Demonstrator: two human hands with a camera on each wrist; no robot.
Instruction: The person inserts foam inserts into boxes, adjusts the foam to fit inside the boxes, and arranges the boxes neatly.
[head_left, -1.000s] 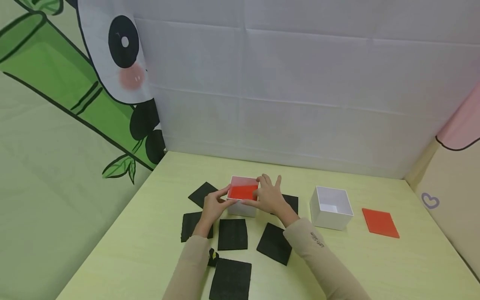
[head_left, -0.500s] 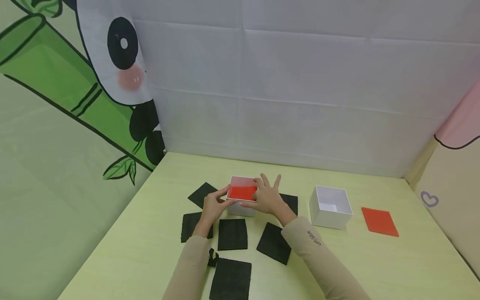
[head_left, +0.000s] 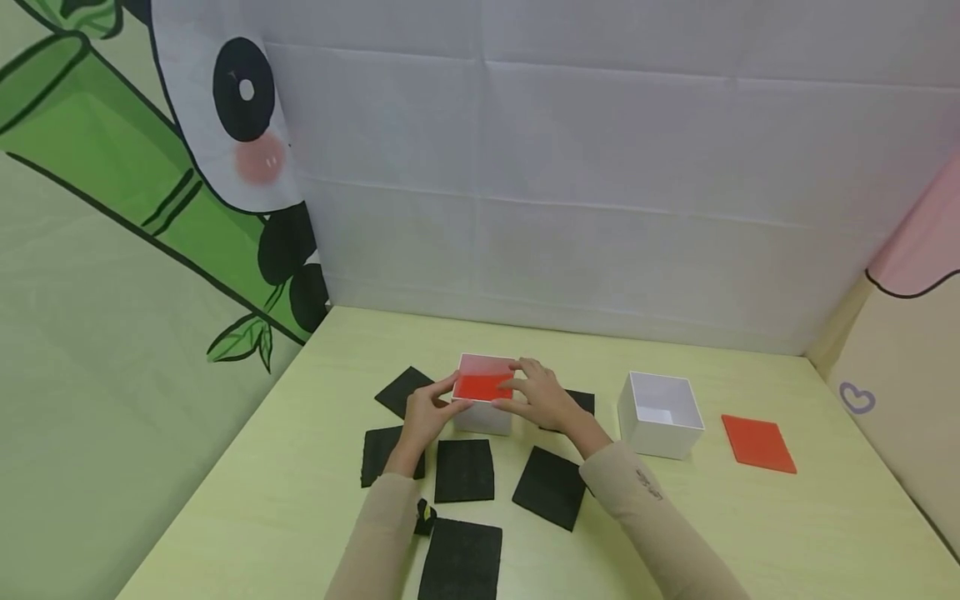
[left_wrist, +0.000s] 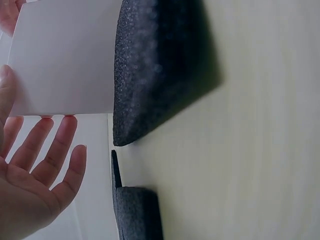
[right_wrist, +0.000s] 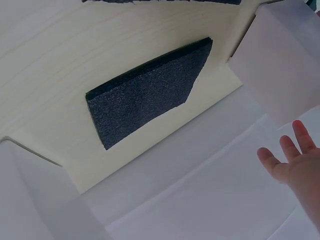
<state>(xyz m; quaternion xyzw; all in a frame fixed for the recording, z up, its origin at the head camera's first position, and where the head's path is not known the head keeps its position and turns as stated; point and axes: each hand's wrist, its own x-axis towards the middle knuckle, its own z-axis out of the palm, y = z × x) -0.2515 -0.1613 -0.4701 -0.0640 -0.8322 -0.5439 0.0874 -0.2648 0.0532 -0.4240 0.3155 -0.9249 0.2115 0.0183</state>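
An open white box (head_left: pixel 482 417) stands at the middle of the table, with a red square sheet (head_left: pixel 480 387) inside below its rim. My left hand (head_left: pixel 427 416) grips the box's near left corner. In the left wrist view its thumb lies on the front wall (left_wrist: pixel 65 60) and its fingertips meet the side edge. My right hand (head_left: pixel 542 398) is at the box's right side, index finger reaching over the rim above the red sheet, thumb by the front right corner. In the right wrist view the other fingers (right_wrist: pixel 287 150) are spread beside the white wall.
Several black foam squares (head_left: pixel 465 471) lie around the box and toward me. A second white box (head_left: pixel 660 417) stands open to the right, with another red square (head_left: pixel 759 444) beyond it. A small black-and-yellow item (head_left: pixel 425 517) lies near my left sleeve. A white cloth (head_left: pixel 600 208) hangs behind the table.
My right hand has drawn back slightly to the right, its raised fingers lowering toward the rim. The left hand keeps its hold on the box.
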